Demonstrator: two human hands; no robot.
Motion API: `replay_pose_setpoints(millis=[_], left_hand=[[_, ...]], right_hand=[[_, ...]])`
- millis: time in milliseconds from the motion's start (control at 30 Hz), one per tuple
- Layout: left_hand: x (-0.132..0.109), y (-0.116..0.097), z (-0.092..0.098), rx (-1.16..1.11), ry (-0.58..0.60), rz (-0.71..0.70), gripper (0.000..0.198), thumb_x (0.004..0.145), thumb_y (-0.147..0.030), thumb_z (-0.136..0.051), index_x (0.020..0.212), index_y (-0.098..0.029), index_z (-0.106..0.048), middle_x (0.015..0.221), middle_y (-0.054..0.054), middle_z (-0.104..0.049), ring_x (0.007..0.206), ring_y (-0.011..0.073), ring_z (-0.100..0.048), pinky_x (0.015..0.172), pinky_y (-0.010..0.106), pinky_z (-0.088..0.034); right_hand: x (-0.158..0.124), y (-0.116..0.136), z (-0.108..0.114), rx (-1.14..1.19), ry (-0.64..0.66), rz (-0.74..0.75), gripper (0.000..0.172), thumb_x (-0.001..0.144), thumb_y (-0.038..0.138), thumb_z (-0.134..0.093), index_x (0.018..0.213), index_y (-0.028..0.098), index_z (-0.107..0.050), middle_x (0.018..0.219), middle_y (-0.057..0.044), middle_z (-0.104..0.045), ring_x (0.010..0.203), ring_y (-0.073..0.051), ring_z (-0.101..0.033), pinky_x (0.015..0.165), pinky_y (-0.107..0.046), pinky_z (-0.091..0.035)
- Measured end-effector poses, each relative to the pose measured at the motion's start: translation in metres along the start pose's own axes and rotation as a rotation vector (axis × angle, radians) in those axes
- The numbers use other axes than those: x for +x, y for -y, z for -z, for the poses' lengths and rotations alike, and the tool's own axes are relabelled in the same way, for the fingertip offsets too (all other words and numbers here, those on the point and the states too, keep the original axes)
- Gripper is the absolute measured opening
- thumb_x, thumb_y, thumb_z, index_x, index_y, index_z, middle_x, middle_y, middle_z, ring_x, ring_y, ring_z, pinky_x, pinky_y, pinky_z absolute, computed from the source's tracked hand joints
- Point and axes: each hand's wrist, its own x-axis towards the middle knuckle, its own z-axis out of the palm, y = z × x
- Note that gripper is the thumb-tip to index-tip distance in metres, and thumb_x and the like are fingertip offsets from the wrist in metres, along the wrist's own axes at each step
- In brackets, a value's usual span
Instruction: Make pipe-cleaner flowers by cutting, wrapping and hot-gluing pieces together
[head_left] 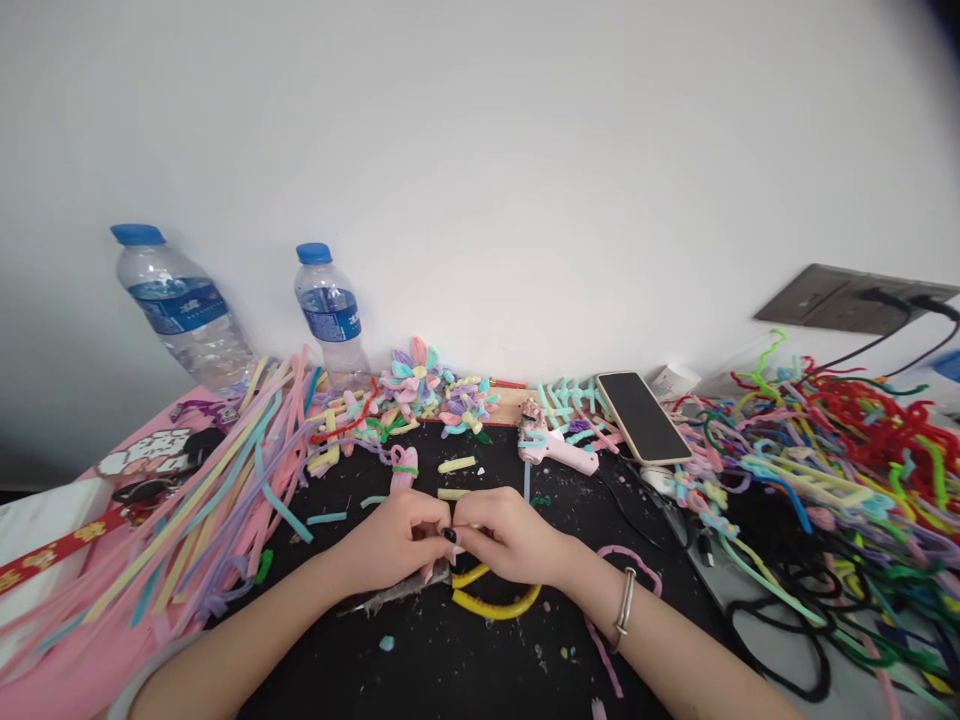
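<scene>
My left hand (394, 540) and my right hand (510, 535) meet at the middle of the black mat (450, 660), fingertips pinched together on a small pale piece I cannot make out clearly. Below the hands lie scissors with yellow handles (495, 603); their metal blades (394, 593) run out to the left under my left hand. A silver bangle (625, 603) circles my right wrist. Short yellow pipe-cleaner pieces (456, 465) lie just beyond the hands.
Long pastel pipe cleaners (225, 470) pile at the left, a tangled multicoloured heap (825, 450) at the right. Two water bottles (184, 310) (330, 315) stand by the wall. Pipe-cleaner flowers (416, 380), a pink glue gun (555, 450) and a phone (641, 415) lie behind.
</scene>
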Motion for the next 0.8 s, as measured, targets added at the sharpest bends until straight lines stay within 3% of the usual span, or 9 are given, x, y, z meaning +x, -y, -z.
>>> replay_pose_setpoints(millis=[167, 333, 533, 667, 800], left_hand=[[0.001, -0.002, 0.001, -0.303, 0.186, 0.013, 0.018, 0.079, -0.026, -0.066, 0.066, -0.015, -0.059, 0.058, -0.002, -0.063, 0.043, 0.0081, -0.053, 0.045, 0.018, -0.042], [0.001, -0.002, 0.001, -0.502, 0.264, 0.015, 0.031, 0.076, -0.038, -0.072, 0.066, -0.015, -0.055, 0.061, 0.002, -0.067, 0.039, 0.0071, -0.052, 0.040, 0.018, -0.040], [0.002, 0.003, 0.000, -0.586, 0.251, 0.080, 0.039, 0.072, -0.040, -0.076, 0.062, -0.017, -0.046, 0.057, 0.001, -0.068, 0.034, 0.0069, -0.052, 0.034, 0.015, -0.031], [0.002, 0.006, 0.004, -0.596, 0.210, 0.067, 0.038, 0.075, -0.038, -0.074, 0.061, -0.016, -0.046, 0.058, 0.003, -0.069, 0.032, 0.0060, -0.051, 0.035, 0.016, -0.031], [0.004, 0.007, 0.003, -0.601, 0.184, 0.034, 0.037, 0.077, -0.037, -0.073, 0.062, -0.016, -0.047, 0.059, 0.002, -0.069, 0.033, 0.0054, -0.051, 0.035, 0.015, -0.033]], right_hand=[[0.000, 0.005, 0.003, 0.446, 0.054, -0.166, 0.030, 0.091, 0.027, -0.051, 0.063, 0.018, -0.047, 0.060, 0.006, -0.042, 0.055, -0.008, -0.037, 0.052, -0.020, -0.029], [0.000, 0.007, 0.006, 0.745, 0.055, -0.243, 0.039, 0.085, 0.041, -0.060, 0.059, 0.018, -0.043, 0.057, 0.007, -0.039, 0.053, -0.007, -0.030, 0.050, -0.021, -0.025], [-0.001, -0.001, 0.013, 0.835, 0.081, -0.292, 0.044, 0.081, 0.046, -0.063, 0.053, 0.018, -0.044, 0.050, 0.007, -0.040, 0.046, -0.007, -0.029, 0.046, -0.022, -0.021], [-0.001, -0.009, 0.020, 0.932, -0.083, -0.282, 0.048, 0.085, 0.048, -0.056, 0.052, 0.021, -0.033, 0.046, 0.009, -0.030, 0.043, -0.007, -0.023, 0.045, -0.024, -0.019], [0.000, -0.008, 0.021, 0.730, -0.108, -0.268, 0.043, 0.088, 0.053, -0.052, 0.063, 0.019, -0.041, 0.058, 0.007, -0.034, 0.052, -0.008, -0.027, 0.049, -0.023, -0.021]])
